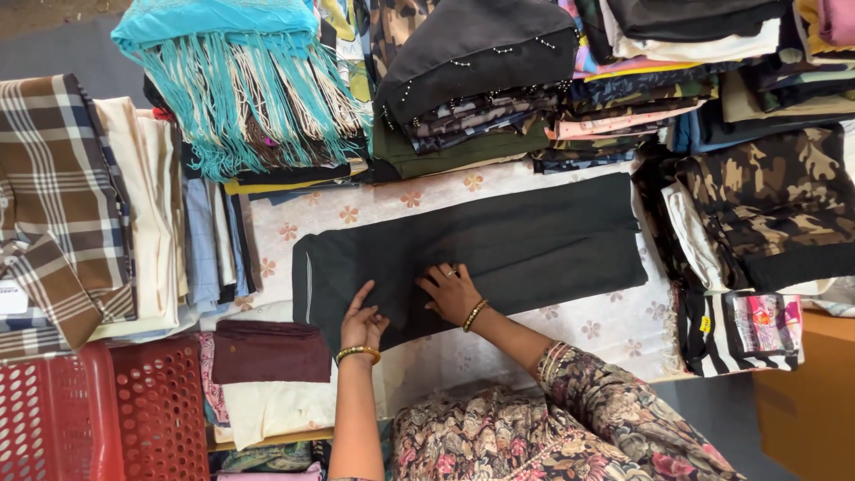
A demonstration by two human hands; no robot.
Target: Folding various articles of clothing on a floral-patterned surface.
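Floral dress, gold bangles, a ring

The person wears a dark dress (534, 436) printed all over with a dense floral pattern in pink, cream and muted green. Its sleeve (606, 396) covers the right upper arm down to the elbow and ends in a cuff edged with narrow light-coloured bands; the left arm is bare from the lower edge of the frame to the wrist. Each wrist carries jewellery: a gold bangle (358, 353) on the left hand (362, 322), and a gold bangle with darker segments (475, 313) on the right hand (451, 292). A small ring (451, 273) shows on one right finger.
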